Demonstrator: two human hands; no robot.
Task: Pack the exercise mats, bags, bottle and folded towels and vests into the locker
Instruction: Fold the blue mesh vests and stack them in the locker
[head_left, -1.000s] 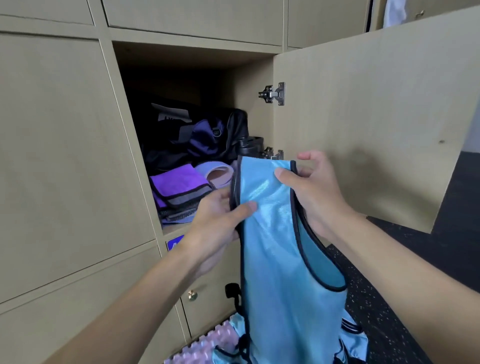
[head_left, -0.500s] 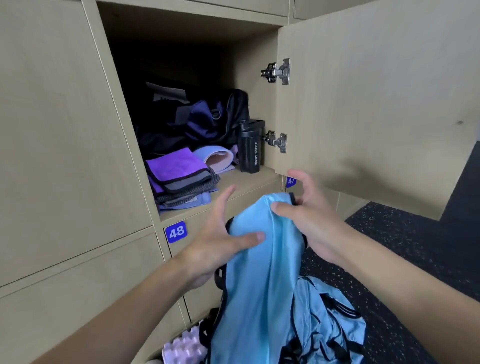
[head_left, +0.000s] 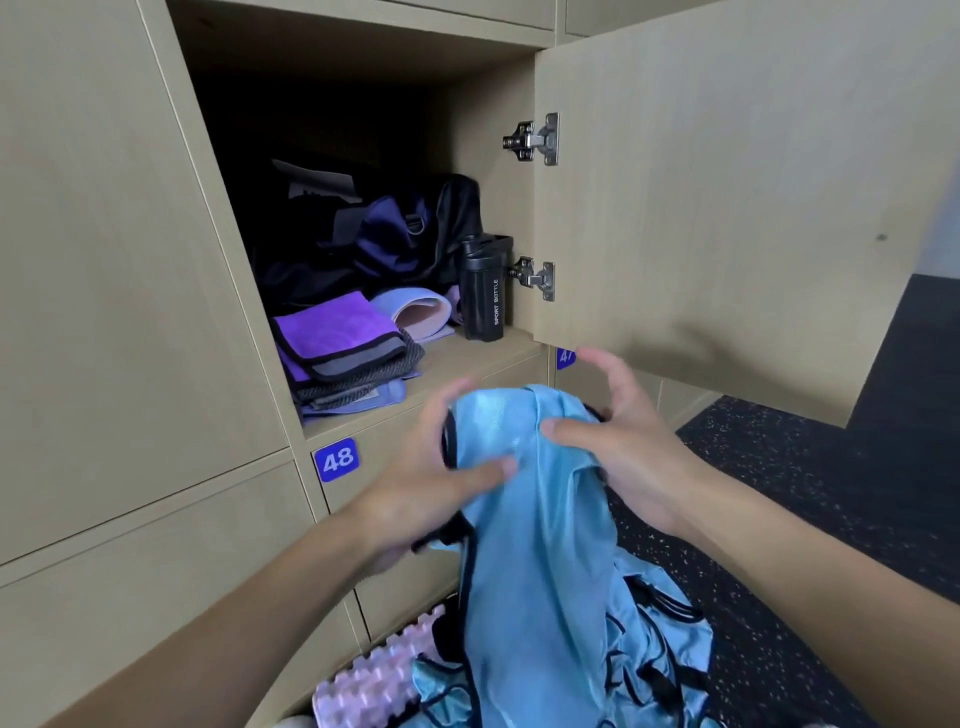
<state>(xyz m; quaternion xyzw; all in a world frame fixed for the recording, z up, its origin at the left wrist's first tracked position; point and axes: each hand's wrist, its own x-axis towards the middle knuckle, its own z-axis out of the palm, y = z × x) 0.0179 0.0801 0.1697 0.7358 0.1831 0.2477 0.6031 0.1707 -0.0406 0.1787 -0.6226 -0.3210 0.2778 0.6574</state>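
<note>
Vest top has dropped from locker-opening height to below the shelf edge.
Left hand (head_left: 436, 483) and right hand (head_left: 618, 441) both grip the shiny light-blue black-trimmed vest (head_left: 535, 519), lower centre; black sport bottle (head_left: 484, 288), folded purple towels (head_left: 337, 348) sit inside the open beige locker (head_left: 467, 358), upper centre.

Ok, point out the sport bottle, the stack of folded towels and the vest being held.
sport bottle (head_left: 487, 296): head view, on the middle of its black body.
folded towels (head_left: 332, 338): head view, on the purple top towel.
vest (head_left: 535, 519): head view, on the blue fabric hanging below the hands.
</note>
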